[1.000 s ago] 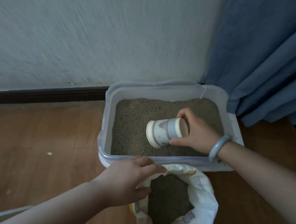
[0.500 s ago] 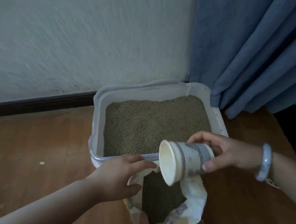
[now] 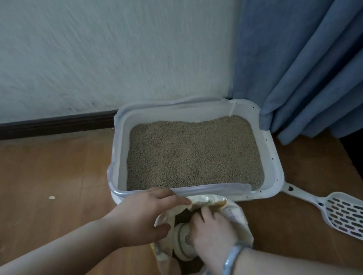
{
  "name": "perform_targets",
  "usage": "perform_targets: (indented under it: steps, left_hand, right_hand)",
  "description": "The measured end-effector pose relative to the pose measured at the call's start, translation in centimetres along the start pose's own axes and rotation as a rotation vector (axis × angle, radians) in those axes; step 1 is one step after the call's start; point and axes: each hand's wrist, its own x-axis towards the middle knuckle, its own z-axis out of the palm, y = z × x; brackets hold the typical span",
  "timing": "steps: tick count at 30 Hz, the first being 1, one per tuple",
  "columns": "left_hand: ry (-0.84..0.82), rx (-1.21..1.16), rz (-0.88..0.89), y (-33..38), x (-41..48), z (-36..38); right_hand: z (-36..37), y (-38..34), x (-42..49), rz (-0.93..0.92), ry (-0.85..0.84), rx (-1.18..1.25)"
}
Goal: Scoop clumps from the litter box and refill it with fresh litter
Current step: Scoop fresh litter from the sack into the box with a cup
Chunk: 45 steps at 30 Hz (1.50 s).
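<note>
- The litter box is a white rectangular tray standing on the wooden floor, its back against the wall and its right end beside a blue curtain. Its long axis runs left to right along the wall.
- It is filled with beige litter in fine grains, fairly level and slightly higher along the back wall. A translucent strip lies over the near rim.
- A pale printed bag stands just in front of the box's near wall with its mouth open upward; darker grains show inside.
- The left hand grips the bag's left rim, fingers curled over the top edge and thumb below, holding the mouth open.
- The right hand, with a pale blue bracelet on the wrist, reaches down into the bag with its fingers wrapped around a cream cup.
- The cup lies tilted inside the bag's mouth, one round end facing left (it is too blurred to tell whether this is the base or the opening).
- A white slotted scoop lies flat on the floor to the right. Its handle end is at the box's near right corner, and its long axis runs diagonally, with the blade pointing toward the lower right.
</note>
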Motion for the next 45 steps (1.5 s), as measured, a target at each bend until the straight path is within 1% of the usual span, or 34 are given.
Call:
perform_targets:
  steps: [1,3,4,5,6,7,8,10,14,21,26,34,36,39,42,45]
  left_hand:
    - [0.001,-0.002,-0.003,0.0,0.0,0.0]
    - [0.011,-0.003,-0.003,0.2,0.0,0.0]
    - [0.018,0.0,-0.001,0.3,0.0,0.0]
    - [0.021,0.004,0.0,0.3,0.0,0.0]
    - [0.023,0.005,-0.001,0.4,0.0,0.0]
    - [0.023,0.004,-0.004,0.4,0.0,0.0]
    - [0.023,0.004,-0.006,0.4,0.0,0.0]
    - [0.021,0.004,-0.004,0.5,-0.1,0.0]
    - [0.014,-0.01,-0.008,0.8,0.0,-0.1]
    - [0.03,-0.003,0.005,1.0,0.1,-0.4]
    - [0.05,0.052,0.039,1.2,0.4,-0.6]
    - [0.068,0.059,0.053,1.9,1.0,-1.3]
    - [0.064,0.052,0.041,2.0,1.2,-1.4]
    - [0.068,0.041,0.029,2.0,1.2,-1.4]
    - [0.075,0.032,0.032,1.8,1.3,-1.4]
    - [0.09,0.038,0.042,1.6,1.3,-1.2]
  right_hand:
    - [-0.2,-0.2,0.6,0.027,-0.039,0.025]
    - [-0.7,-0.3,1.0,0.103,-0.027,0.195]
    - [-0.6,0.1,1.0,0.109,-0.088,0.274]
    - [-0.2,0.4,1.1,0.122,-0.074,0.286]
    - [0.8,1.0,1.2,0.011,-0.091,0.222]
    - [1.1,1.5,1.1,-0.078,-0.172,0.238]
    - [0.9,2.0,1.0,-0.122,-0.229,0.234]
    - [1.8,2.8,1.0,-0.165,-0.236,0.231]
    - [2.4,3.6,1.0,-0.178,-0.216,0.451]
    - [1.6,5.3,-0.5,-0.194,-0.131,0.593]
    - [0.9,6.8,-2.1,-0.204,-0.148,0.704]
    - [0.2,8.1,-3.7,-0.098,-0.151,1.064]
    - [0.3,8.3,-3.8,-0.11,-0.154,1.185]
    - [0.2,8.5,-3.8,-0.141,-0.12,1.255]
    - [-0.6,9.2,-4.2,-0.152,-0.155,1.473]
    - [-2.6,10.8,-4.0,-0.153,-0.128,1.549]
